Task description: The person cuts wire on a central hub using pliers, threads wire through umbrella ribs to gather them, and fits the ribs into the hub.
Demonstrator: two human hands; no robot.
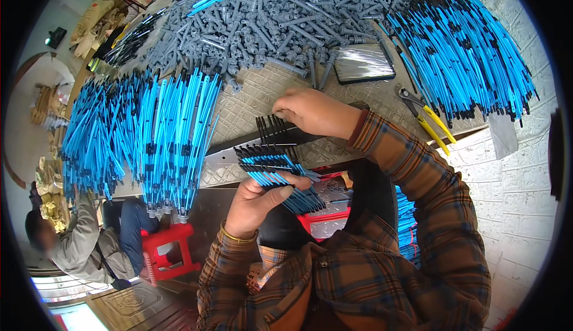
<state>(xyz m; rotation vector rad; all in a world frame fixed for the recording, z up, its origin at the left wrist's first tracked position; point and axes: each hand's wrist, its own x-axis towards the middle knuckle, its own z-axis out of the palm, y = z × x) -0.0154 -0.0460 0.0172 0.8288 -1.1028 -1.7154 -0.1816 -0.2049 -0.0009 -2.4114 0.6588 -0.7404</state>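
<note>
My left hand [253,203] grips a bundle of thin blue rods with black tips [271,173], fanned out in front of me at the table edge. The thumb lies across the rods. My right hand [313,111] is just above and beyond the bundle, fingers pinched together; what is in the pinch, if anything, is too small to make out. Below its fingertips stands a row of thin black rod ends [271,129] against a long dark bar [310,134]. Rods in the bundle hide part of the bar.
Grey plastic tubes [268,27] heap up at the back. A black tray of thin silvery wires [364,62] and yellow-handled pliers [427,119] lie to the right. Blue rods are piled left [173,134] and right [465,50]. A person [83,241] sits at left beside a red stool [170,253].
</note>
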